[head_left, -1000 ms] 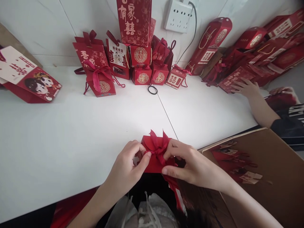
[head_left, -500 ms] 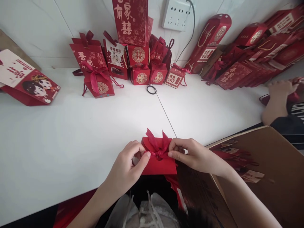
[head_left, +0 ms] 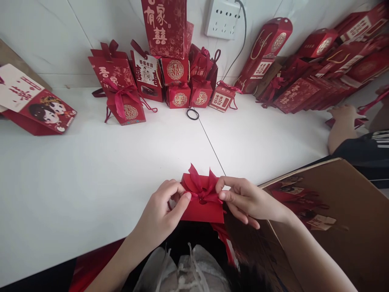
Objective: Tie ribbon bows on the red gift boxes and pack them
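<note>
A small red gift box (head_left: 203, 213) lies at the front edge of the white table, below my chest. Across its top a dark red ribbon (head_left: 201, 190) is tied in a bow, with two pointed tails sticking up at the far side. My left hand (head_left: 170, 202) pinches the bow's left loop between thumb and forefinger. On the other side, my right hand (head_left: 243, 198) pinches the right loop, its lower fingers stretched out past the box's right side. The box's left edge is partly behind my left fingers.
Several red gift boxes (head_left: 124, 109) stand along the tiled wall, beneath a power strip (head_left: 225, 18). A black ring (head_left: 192, 114) lies mid-table. An open cardboard box (head_left: 349, 194) is at my right. Beyond it, another person's hand (head_left: 345, 115) is by a red ribboned box.
My right hand's lower fingers have straightened out and down, while its pinch stays at the bow's right loop. The other person has lifted a ribbon at the far right.
</note>
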`<action>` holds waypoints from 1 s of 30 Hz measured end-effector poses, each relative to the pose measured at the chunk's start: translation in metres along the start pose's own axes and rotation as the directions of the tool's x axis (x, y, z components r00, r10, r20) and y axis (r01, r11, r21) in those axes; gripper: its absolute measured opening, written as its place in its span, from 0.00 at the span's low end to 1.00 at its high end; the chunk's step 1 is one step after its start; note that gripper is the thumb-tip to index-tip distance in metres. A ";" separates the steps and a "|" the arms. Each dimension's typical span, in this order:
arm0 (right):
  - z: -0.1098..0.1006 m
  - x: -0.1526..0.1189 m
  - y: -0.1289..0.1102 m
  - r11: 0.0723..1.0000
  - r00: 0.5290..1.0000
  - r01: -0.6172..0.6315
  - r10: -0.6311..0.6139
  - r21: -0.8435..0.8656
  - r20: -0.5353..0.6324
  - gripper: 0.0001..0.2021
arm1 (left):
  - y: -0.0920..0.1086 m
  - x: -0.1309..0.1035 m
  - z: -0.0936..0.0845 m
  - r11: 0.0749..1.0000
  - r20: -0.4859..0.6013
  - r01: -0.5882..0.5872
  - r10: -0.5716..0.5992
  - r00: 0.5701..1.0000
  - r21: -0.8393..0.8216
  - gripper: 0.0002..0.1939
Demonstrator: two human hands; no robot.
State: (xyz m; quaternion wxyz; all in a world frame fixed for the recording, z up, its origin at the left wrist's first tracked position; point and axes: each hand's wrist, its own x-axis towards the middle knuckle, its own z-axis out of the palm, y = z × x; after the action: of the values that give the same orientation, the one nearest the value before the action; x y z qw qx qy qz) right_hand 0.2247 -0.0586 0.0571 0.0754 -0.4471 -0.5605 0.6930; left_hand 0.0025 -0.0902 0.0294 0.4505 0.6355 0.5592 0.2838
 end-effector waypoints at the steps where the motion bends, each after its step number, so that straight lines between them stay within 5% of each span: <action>1: 0.001 0.001 0.000 0.999 0.999 -0.031 0.029 0.042 0.044 0.14 | 0.000 0.000 0.000 1.000 0.001 0.001 -0.001 1.000 -0.003 0.13; 6: 0.005 0.005 -0.001 0.998 0.995 -0.056 0.056 -0.002 0.087 0.14 | -0.001 0.000 0.000 1.000 -0.004 0.012 -0.012 1.000 -0.008 0.13; 15: 0.007 0.005 0.001 0.982 0.992 -0.026 0.002 -0.187 -0.127 0.16 | 0.001 0.000 0.000 1.000 0.005 0.008 -0.008 1.000 -0.026 0.13; 20: 0.007 0.001 0.003 0.972 0.902 0.046 -0.140 -0.232 -0.408 0.16 | 0.003 0.000 0.000 0.999 0.001 0.013 -0.013 1.000 -0.036 0.13; 25: 0.017 -0.010 0.002 0.893 0.901 -0.060 -0.145 -0.447 -0.409 0.19 | 0.004 -0.001 0.000 0.999 -0.014 0.010 -0.011 1.000 -0.035 0.13; 30: 0.027 -0.005 0.008 0.958 0.898 -0.036 -0.094 -0.286 -0.429 0.15 | 0.004 0.000 0.001 0.998 -0.028 0.022 -0.024 0.999 -0.051 0.14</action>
State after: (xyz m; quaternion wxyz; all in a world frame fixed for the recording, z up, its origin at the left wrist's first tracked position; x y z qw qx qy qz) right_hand 0.2118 -0.0841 0.0527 0.1446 -0.5891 -0.6301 0.4848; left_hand 0.0051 -0.0905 0.0322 0.4616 0.6131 0.5655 0.3020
